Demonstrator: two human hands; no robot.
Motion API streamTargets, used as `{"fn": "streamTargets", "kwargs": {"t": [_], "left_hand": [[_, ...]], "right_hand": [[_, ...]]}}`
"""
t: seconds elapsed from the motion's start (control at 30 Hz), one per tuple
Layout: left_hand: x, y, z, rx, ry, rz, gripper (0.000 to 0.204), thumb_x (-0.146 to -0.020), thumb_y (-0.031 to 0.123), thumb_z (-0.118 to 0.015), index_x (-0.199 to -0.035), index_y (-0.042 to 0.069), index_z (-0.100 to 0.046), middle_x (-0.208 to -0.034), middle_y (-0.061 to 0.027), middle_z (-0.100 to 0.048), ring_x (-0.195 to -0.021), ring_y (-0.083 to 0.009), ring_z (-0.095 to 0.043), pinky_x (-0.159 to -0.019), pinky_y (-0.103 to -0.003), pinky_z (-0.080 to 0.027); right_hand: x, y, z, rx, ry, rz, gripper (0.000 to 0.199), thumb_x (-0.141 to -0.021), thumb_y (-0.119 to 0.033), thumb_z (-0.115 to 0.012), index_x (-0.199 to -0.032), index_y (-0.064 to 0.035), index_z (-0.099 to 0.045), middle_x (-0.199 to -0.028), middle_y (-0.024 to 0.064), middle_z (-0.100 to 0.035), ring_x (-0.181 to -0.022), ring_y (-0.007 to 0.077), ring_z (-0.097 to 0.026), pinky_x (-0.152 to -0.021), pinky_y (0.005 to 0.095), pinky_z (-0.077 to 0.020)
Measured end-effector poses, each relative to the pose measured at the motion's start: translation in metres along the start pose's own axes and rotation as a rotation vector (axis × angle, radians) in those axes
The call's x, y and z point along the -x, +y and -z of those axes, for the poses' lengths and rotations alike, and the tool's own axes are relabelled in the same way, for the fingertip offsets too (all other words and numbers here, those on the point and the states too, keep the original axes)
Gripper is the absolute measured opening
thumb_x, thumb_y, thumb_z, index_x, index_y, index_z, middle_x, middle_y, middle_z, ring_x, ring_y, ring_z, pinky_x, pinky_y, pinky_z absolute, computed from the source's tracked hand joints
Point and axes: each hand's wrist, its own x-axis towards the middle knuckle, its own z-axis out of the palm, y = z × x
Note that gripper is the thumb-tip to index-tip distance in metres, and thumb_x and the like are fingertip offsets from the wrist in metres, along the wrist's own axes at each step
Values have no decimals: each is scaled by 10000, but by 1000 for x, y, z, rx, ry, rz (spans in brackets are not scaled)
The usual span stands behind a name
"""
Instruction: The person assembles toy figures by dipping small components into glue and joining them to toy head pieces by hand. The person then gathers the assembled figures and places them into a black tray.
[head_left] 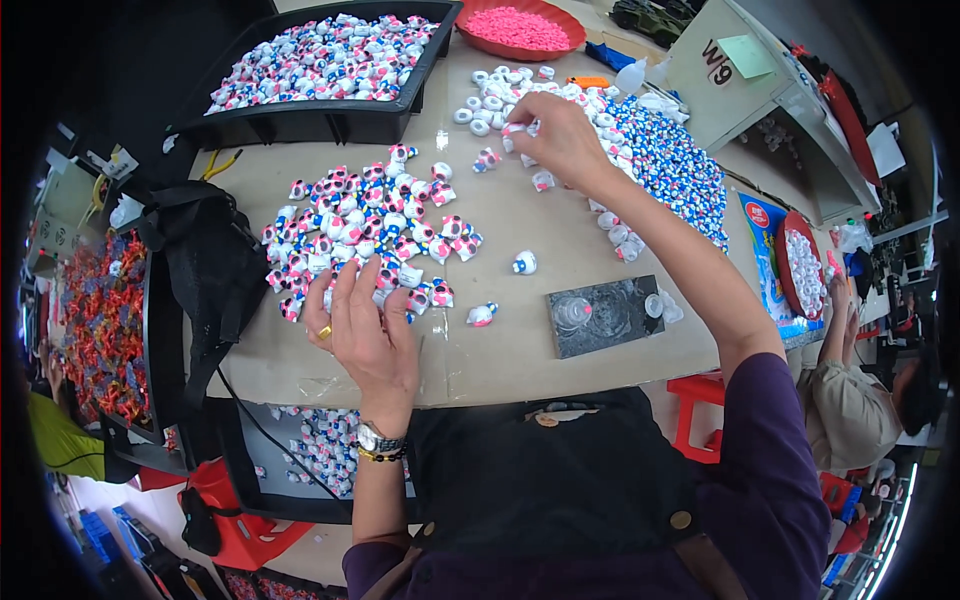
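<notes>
one figurine pile (pixel 350 215), too many to count, lies under and beyond your left hand (pixel 368 345), to the near left of your right hand (pixel 560 140); two loose figurines (pixel 525 263) lie between it and one dark slab (pixel 607 328). your left fingers are spread, your right fingertips drawn together beside the far white rings (pixel 488 103); whether either grasps anything cannot be determined.

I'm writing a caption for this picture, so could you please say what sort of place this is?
Probably a toy assembly workshop: a pile of small figurines, a black tray holding many more, and a co-worker nearby.
</notes>
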Motion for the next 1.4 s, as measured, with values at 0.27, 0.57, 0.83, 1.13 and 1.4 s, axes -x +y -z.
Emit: {"fn": "streamTargets", "kwargs": {"t": [0.27,0.57,0.83,1.13,1.4], "left_hand": [[13,39,4,430,-62,-92,183,-718,30,-756,-891,38,-695,-1026,-106,-641,-1041,-323,-529,-832,-388,-434],[34,33,2,468,-112,-28,159,-702,-7,-752,-845,29,-693,-1015,-108,-647,-1048,-326,-534,-785,-378,-457],[45,27,-4,476,-104,-19,169,-690,-21,-752,-841,25,-691,-992,-110,-650,-1038,-329,-543,-796,-399,-477],[46,24,-3,533,-69,12,164,-689,-33,-750,-829,16,-681,-971,-111,-650,-1020,-329,-552,-810,-402,-483],[48,24,-5,570,-64,4,140,-741,-13,-733,-860,19,-668,-969,-108,-655,-1008,-321,-555,-905,-416,-424]], "right_hand": [[-38,-3,-3,424,-110,157,294,-798,-53,-605,-1050,-176,-694,-1028,89,-559,-886,277,-640,-709,406,-526],[-72,12,-22,429,-403,254,317,-791,-23,-606,-1074,-142,-688,-1114,76,-525,-1011,273,-604,-786,412,-506],[-90,11,-27,404,-477,256,273,-764,-60,-651,-1031,-109,-685,-1068,79,-559,-974,276,-622,-807,410,-508],[-89,26,-23,40,-364,191,280,-779,-138,-672,-1056,-96,-661,-982,95,-626,-918,254,-629,-803,368,-502],[-57,4,-42,228,-376,210,289,-823,-111,-636,-1105,-163,-611,-896,112,-644,-865,271,-648,-739,414,-514]]}}
